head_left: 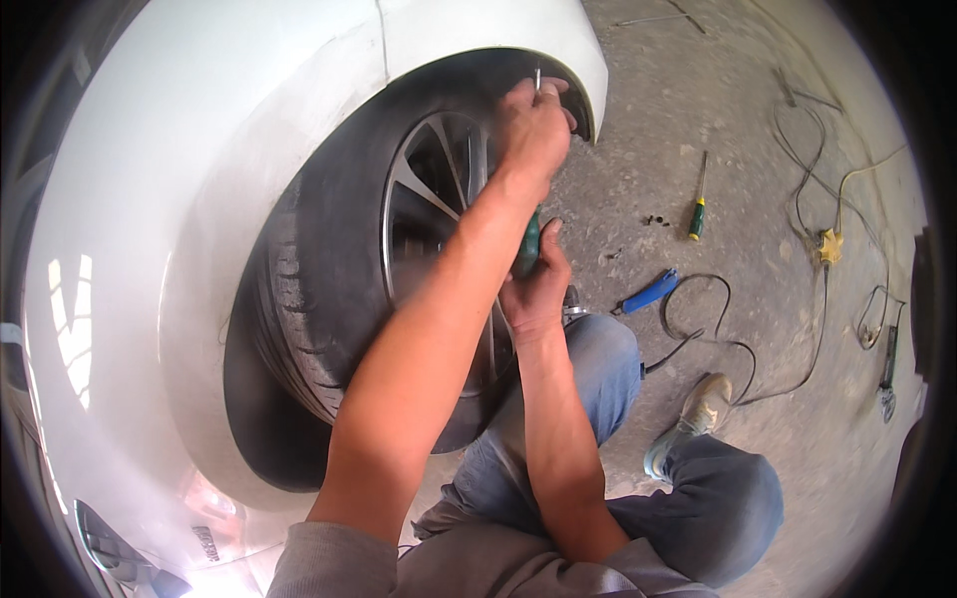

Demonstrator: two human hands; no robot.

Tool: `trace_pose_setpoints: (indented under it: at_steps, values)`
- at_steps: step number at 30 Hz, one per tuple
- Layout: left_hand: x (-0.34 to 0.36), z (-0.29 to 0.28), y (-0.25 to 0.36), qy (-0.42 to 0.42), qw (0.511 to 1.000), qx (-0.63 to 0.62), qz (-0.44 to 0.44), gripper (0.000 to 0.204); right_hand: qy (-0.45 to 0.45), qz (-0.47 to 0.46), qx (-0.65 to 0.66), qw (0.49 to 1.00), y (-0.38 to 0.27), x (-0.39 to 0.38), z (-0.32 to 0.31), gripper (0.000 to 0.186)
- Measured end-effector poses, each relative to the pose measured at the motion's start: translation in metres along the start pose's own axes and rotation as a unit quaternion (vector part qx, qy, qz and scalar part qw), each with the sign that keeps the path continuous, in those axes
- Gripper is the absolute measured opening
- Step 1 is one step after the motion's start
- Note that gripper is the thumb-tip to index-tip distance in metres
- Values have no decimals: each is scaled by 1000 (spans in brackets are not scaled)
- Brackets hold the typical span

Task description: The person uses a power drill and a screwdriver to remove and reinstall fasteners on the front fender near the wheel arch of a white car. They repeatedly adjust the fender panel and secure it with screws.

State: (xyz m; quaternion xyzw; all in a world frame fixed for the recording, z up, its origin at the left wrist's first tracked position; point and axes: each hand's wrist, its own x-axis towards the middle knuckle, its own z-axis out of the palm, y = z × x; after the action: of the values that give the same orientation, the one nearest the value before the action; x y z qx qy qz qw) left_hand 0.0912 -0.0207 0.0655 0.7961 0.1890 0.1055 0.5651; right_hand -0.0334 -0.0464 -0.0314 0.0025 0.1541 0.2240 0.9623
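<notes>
A white car's fender (pixel 269 130) arches over a black tyre (pixel 339 219) on a silver spoked wheel (pixel 424 184). My left hand (pixel 533 130) is closed at the far end of the wheel arch, with a metal shaft sticking up between its fingers. Below it, my right hand (pixel 539 291) grips the green handle of a screwdriver (pixel 528 249). The left forearm hides the middle of that tool, and the shaft appears to run up to the left fingers. What the tip touches cannot be made out.
On the concrete floor to the right lie a green-and-yellow screwdriver (pixel 698 214), several small dark pieces (pixel 655 219) and a blue-handled tool (pixel 650 291). Black cables loop around a yellow power socket (pixel 829 246). A metal tool (pixel 887 384) rests farther right. My knee is beside the wheel.
</notes>
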Motion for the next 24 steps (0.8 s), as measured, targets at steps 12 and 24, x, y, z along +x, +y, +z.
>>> trace_pose_setpoints:
  at_steps: [12,24]
  values:
    - [6,1,-1,31,999,-16,38,30,-178,63,127,974,21,1,-61,47]
    - [11,8,-6,103,991,-42,81,31,-250,170,232,925,20,-12,-42,44]
